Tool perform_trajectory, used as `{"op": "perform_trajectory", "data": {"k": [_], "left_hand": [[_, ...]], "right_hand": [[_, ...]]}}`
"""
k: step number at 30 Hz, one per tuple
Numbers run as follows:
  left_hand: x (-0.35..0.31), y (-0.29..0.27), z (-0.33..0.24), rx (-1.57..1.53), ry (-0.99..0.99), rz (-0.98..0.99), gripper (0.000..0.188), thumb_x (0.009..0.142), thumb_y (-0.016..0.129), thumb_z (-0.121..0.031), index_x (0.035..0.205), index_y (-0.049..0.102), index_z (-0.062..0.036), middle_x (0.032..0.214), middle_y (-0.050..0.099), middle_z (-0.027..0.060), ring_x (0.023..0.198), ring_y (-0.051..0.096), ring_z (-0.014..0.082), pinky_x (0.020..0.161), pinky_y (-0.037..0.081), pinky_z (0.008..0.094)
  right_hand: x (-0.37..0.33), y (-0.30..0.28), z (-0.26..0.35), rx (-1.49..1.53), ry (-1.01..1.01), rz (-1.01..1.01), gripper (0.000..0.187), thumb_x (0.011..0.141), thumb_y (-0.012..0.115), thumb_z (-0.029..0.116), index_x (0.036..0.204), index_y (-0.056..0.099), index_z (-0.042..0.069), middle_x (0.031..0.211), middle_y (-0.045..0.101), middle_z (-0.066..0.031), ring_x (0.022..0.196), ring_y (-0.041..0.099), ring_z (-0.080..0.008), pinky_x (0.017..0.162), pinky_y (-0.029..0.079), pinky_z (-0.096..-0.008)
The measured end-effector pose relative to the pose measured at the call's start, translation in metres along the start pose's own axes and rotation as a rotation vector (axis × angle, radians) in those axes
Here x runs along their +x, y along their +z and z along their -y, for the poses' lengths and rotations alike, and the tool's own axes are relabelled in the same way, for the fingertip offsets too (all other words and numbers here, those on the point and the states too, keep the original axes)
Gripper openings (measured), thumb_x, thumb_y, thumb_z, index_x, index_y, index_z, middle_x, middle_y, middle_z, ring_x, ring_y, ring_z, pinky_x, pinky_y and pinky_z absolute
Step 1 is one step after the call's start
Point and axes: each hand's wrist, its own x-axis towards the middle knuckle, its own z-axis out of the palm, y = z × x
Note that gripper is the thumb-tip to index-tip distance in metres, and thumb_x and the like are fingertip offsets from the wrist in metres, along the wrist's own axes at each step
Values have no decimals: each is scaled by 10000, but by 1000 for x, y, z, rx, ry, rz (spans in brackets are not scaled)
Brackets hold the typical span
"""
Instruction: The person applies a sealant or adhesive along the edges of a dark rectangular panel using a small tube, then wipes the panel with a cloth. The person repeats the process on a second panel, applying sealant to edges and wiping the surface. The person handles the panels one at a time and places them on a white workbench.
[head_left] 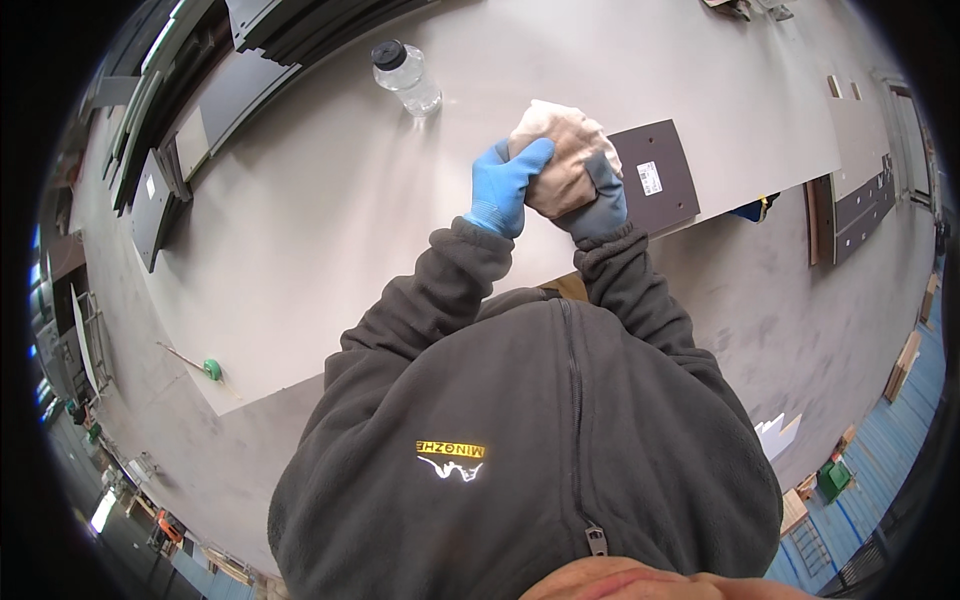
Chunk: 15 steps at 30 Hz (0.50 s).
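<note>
Closest to me, at the bottom of my head-worn view, is the front of a dark grey fleece jacket (480,400), its zip (574,400) running down the chest. Both sleeves reach up and inward toward the middle.

Beyond the cuffs, the two hands are drawn close together, clamped on a bunched, cream-coloured cloth (562,165). The left hand (502,188), in a bright blue glove, grips the cloth's left side with the thumb laid over it. The right hand (603,200), in a duller grey-blue glove, presses from the right and below; I cannot tell how its hidden fingers are placed. The cloth is held up between them, near the front edge of a wide, pale bench (300,210).

Just beside the right hand, a dark grey panel (672,150) lies flat on the bench, a white label (650,178) stuck on its face. Over by the bench's left front corner I see a small, round green object (212,369).

Farther back, beyond the left hand and well apart from it, stands a clear bottle (415,85) with a black cap (388,55). Off to the upper left, dark and pale boards (225,95) are piled in stacks. At the far right are more boards (865,205), and below them a green bin (833,480) near a blue floor (880,440).
</note>
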Motion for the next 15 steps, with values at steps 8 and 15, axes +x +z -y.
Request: {"op": "perform_trajectory", "data": {"k": [8,15], "left_hand": [[57,-87,-4,390,411,-359,850,826,879,-206,1487,403,38,1342,574,165,1193,579,240,1017,491,357],[144,-153,-37,766,828,-486,1192,706,944,-197,1595,169,-28,1508,423,167,1316,482,277,1145,402,391]], "right_hand": [[10,4,11,-533,-369,-459,463,1022,662,284,1369,549,0,1261,640,-134,1115,661,-254,960,582,-406],[-4,-7,24,-289,-366,-503,420,1041,633,298,1363,569,36,1256,637,-108,1114,654,-205,943,586,-357]]}}
